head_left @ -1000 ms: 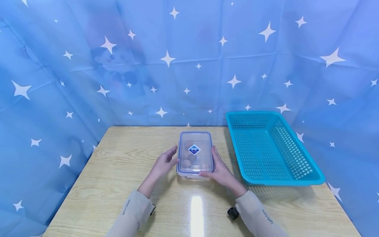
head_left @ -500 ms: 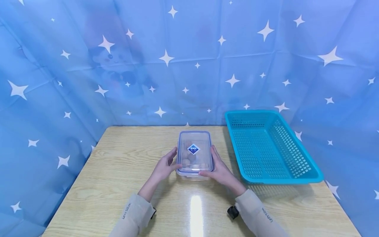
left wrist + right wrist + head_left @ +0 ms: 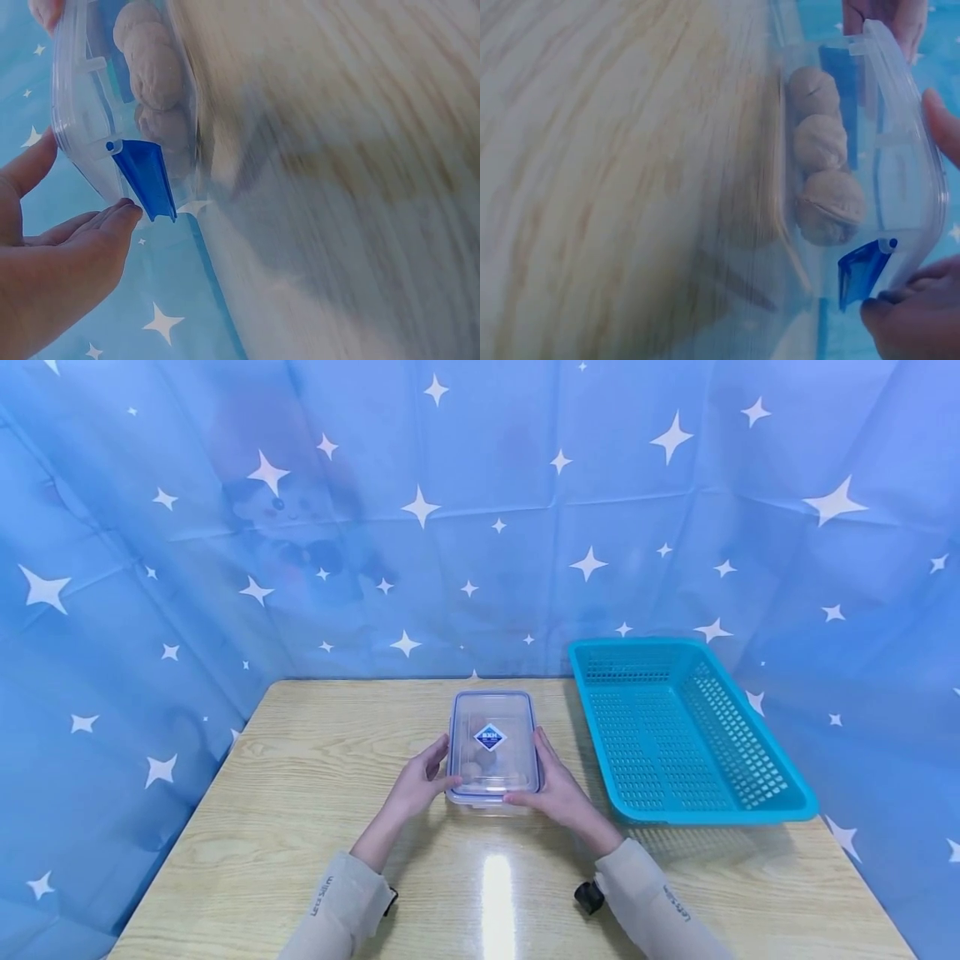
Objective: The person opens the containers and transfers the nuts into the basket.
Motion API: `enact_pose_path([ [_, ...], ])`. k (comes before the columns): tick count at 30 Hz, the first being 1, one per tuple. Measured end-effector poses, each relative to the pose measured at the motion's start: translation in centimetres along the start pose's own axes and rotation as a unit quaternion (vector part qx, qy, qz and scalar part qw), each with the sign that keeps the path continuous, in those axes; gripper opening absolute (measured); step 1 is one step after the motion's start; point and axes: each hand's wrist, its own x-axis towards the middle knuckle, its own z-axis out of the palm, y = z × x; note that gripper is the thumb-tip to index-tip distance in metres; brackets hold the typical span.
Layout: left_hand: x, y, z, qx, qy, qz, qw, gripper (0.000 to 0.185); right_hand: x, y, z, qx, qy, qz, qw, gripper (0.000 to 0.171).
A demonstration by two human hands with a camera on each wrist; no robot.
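A clear plastic container (image 3: 492,752) with a blue-rimmed lid and a blue diamond label stands mid-table. Walnuts (image 3: 821,142) lie inside it, also seen as walnuts (image 3: 154,71) in the left wrist view. My left hand (image 3: 416,785) lies against its left side, with fingertips (image 3: 124,215) touching the tip of a blue latch (image 3: 146,180) that sticks out. My right hand (image 3: 558,789) lies along the right side, its thumb on the lid's front corner and its fingers (image 3: 900,311) at the other blue latch (image 3: 861,271).
A teal slotted basket (image 3: 750,810) with nothing in it sits to the right of the container, reaching the table's right edge. The wooden table (image 3: 300,810) is hemmed in by a blue star-printed cloth (image 3: 225,527) on three sides.
My left hand has moved right from just beside the container until it touches the left side and latch. The right hand and the container have stayed put.
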Motion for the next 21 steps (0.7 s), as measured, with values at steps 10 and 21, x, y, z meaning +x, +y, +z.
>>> enact_pose_path([
  [10,-0.08,0.43,0.15,0.021,0.007,-0.017,0.9996,0.075,0.10,-0.21,0.21,-0.034,-0.004,0.010,0.999,0.129],
  [21,0.10,0.94,0.10,-0.034,0.017,-0.004,0.9993,0.075,-0.09,-0.81,-0.11,-0.054,0.006,-0.012,0.998,0.129],
])
